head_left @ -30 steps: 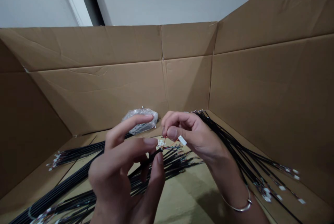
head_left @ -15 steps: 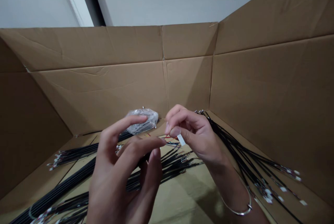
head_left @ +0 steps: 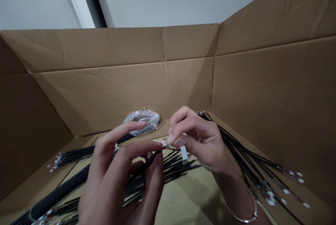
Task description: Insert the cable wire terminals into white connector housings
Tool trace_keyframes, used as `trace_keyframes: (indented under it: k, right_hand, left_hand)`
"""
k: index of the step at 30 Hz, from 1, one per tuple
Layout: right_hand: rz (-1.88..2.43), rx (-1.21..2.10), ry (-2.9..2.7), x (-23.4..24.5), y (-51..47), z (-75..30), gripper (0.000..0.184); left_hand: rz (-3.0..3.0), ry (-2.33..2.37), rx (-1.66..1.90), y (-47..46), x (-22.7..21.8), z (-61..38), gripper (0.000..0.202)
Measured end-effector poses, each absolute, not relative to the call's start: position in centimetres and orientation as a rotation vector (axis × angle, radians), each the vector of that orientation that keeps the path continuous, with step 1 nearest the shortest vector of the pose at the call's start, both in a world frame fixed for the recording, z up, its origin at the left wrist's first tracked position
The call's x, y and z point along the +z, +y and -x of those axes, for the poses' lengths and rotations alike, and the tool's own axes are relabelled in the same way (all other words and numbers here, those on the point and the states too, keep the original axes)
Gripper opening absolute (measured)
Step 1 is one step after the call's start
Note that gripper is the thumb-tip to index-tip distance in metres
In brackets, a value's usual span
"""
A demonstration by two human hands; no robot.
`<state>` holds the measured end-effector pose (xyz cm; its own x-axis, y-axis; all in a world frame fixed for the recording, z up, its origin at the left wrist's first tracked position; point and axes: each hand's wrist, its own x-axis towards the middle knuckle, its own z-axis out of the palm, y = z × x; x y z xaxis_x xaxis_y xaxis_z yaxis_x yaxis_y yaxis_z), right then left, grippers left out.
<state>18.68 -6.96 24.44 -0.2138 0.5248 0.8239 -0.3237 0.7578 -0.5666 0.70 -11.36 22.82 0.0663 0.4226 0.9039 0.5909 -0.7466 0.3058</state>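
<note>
My left hand [head_left: 123, 176] pinches a black cable [head_left: 148, 162] between thumb and fingers, with the index finger raised. Thin coloured wires [head_left: 172, 147] come out of the cable's end and run across to my right hand [head_left: 198, 137]. That hand is closed, its thumb and fingertips gripping the wires close to a white connector [head_left: 184, 153]. The connector hangs just below the right thumb. Exactly which wires lie between the right fingertips is hidden.
Cardboard walls [head_left: 118, 92] surround the work surface. Bundled black cables [head_left: 60, 179] lie at the left, more loose cables [head_left: 178, 170] under my hands, and another bunch [head_left: 244, 155] along the right wall. A clear plastic bag [head_left: 143, 121] sits at the back.
My right hand has shifted slightly right and down, and the white connector with it. The left hand has moved a little left; the cable end and coloured wires now show more clearly between the hands.
</note>
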Motion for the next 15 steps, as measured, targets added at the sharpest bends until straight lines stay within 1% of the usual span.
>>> trace_keyframes:
  k: [3, 9, 11, 15]
  right_hand:
    - [0.11, 0.759, -1.613, 24.13, -6.64, -18.72, 0.008]
    - [0.049, 0.762, -1.606, 23.8, -5.96, -18.76, 0.005]
    - [0.074, 0.794, -1.602, 23.89, -5.98, -18.81, 0.004]
    - [0.11, 0.842, -1.586, 24.1, -6.28, -18.84, 0.003]
  left_hand:
    - [2.153, -1.097, -1.752, -11.72, 23.04, -0.97, 0.016]
    - [2.161, -1.125, -1.632, -12.13, 23.47, -1.4, 0.017]
    - [2.168, -1.137, -1.682, -12.13, 23.36, -1.48, 0.018]
    - [2.228, -1.154, -1.905, -11.77, 23.09, -1.37, 0.019]
